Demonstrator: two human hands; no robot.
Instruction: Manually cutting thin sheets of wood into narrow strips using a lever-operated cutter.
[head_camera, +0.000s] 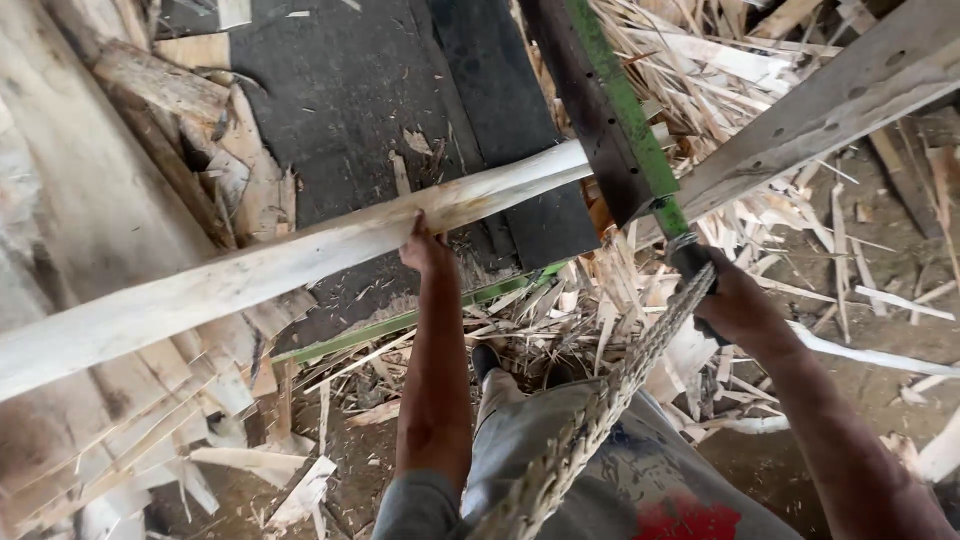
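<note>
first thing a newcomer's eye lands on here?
The long pale pole running across the middle, gripped from below by the left hand. Next, the green-edged blade at upper centre, its handle held by the right hand, with a braided rope running down from there. Wood shavings litter the ground.

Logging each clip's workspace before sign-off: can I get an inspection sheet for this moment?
Surface: dark mat on dirt ground, strewn with shavings.
Job's things: long pale peeled pole lying slantwise; green-edged dark blade with its handle at the right.
Clutter: wood strips and slivers heaped around the feet; bark slabs at left.
Hands: left hand grips the pole; right hand closed around the blade's handle.
Cables: none; a braided rope runs from the handle toward the waist.
Surroundings: grey plank upper right; a green strip on the ground.
</note>
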